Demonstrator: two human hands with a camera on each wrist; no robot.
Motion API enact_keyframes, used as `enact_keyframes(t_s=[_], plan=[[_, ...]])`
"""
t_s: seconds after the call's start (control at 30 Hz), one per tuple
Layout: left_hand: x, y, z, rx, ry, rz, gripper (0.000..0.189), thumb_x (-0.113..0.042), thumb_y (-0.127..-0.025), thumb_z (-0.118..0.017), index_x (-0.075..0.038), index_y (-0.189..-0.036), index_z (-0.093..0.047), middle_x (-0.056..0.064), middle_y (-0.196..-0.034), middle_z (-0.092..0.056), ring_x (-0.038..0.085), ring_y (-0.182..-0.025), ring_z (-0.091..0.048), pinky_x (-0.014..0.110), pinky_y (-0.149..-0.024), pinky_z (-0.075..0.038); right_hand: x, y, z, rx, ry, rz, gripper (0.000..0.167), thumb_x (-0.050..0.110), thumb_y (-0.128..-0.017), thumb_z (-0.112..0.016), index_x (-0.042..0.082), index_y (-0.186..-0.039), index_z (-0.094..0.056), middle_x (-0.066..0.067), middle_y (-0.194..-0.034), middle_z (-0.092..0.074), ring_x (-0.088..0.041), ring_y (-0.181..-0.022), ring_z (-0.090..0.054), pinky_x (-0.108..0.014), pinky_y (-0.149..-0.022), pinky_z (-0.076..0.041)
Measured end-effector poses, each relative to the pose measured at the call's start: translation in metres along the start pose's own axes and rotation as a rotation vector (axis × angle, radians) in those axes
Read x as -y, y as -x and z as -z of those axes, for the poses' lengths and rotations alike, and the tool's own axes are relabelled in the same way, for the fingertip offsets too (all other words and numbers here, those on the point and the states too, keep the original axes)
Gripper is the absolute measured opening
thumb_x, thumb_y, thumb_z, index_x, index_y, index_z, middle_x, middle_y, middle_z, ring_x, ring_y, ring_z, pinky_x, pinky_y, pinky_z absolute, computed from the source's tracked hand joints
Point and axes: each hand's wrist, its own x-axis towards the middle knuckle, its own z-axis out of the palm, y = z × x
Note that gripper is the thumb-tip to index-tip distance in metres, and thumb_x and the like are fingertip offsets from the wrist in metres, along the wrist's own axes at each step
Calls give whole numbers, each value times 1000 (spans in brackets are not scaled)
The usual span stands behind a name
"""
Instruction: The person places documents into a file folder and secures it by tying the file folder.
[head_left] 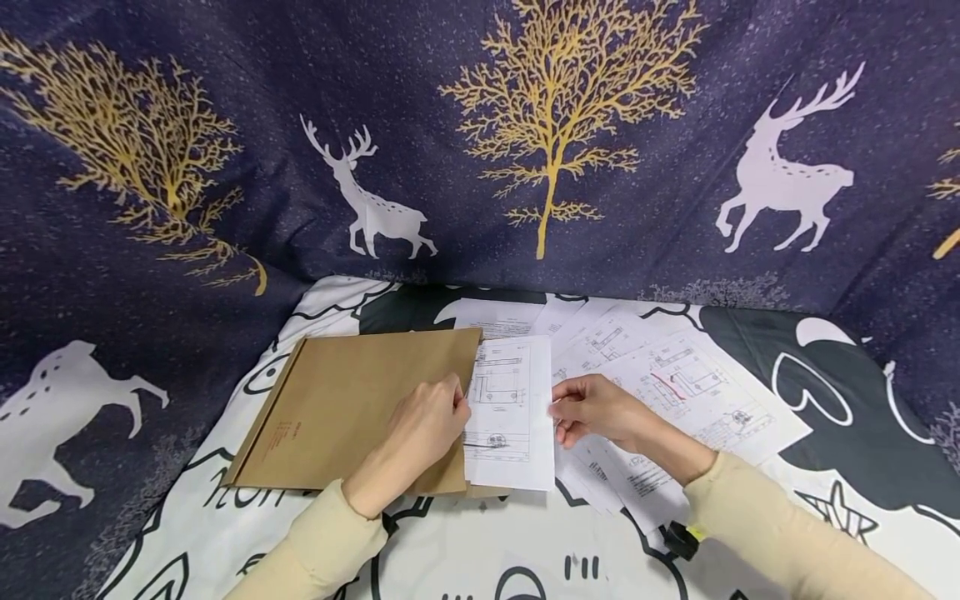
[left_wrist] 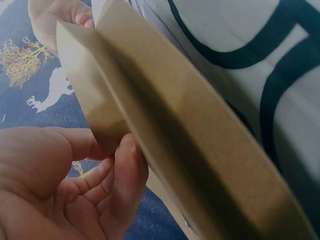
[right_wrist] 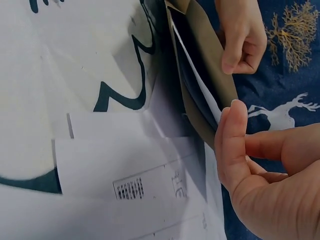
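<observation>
A brown kraft paper document envelope (head_left: 352, 400) lies with its mouth toward the right. My left hand (head_left: 431, 417) pinches the upper flap at that mouth and lifts it; in the left wrist view thumb and fingers meet on the envelope's edge (left_wrist: 107, 135). A white sheet with a line drawing (head_left: 517, 417) sits partly inside, its right part sticking out. My right hand (head_left: 596, 408) pinches the sheet's right edge between thumb and fingers. In the right wrist view the white sheet (right_wrist: 195, 70) stands between the envelope's parted brown walls.
Several loose printed sheets (head_left: 697, 375) lie overlapping at the right, one with a red mark. More pages (head_left: 498, 312) stretch behind the envelope. A small black object (head_left: 680, 540) shows beside the right sleeve. A dark cloth with deer and trees (head_left: 397, 67) hangs behind the patterned bedding (head_left: 465, 550).
</observation>
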Motion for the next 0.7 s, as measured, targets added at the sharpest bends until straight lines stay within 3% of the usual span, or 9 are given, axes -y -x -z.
enact_keyframes(t_s=[0.7], plan=[[0, -1, 0, -13, -3, -24, 18, -1, -90, -67, -8, -79, -56, -2, -60, -47, 11, -48, -42, 24, -43, -31, 2, -27, -32, 17, 2, 26, 12, -1, -100, -60, -11, -105, -62, -16, -80, -65, -17, -62, -66, -31, -60, -59]])
